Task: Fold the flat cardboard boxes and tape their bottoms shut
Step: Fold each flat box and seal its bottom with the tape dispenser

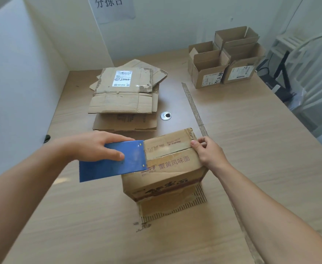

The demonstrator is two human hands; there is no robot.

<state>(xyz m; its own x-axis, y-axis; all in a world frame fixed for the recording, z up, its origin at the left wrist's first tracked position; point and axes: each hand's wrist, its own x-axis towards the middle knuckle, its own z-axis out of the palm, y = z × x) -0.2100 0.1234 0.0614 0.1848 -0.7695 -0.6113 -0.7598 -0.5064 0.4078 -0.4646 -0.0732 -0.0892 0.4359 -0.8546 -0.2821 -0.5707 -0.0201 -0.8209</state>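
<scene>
A folded cardboard box [172, 168] with printed characters stands upside down on the table [80, 216], its bottom flaps closed on top. My left hand [91, 145] grips a blue tape dispenser [112, 161], whose front edge lies on the left end of the box's seam. My right hand [207, 151] pinches the tape end at the box's right top edge, thumb on the seam. A strip of clear tape runs along the seam between them. A stack of flat cardboard boxes [124, 92] lies further back.
Several folded open boxes [223, 60] stand at the back right. A round metal cable port [165, 115] sits in the table behind the box. A taped seam [194, 107] runs across the tabletop. White walls close the left and back; a chair [308, 73] stands at right.
</scene>
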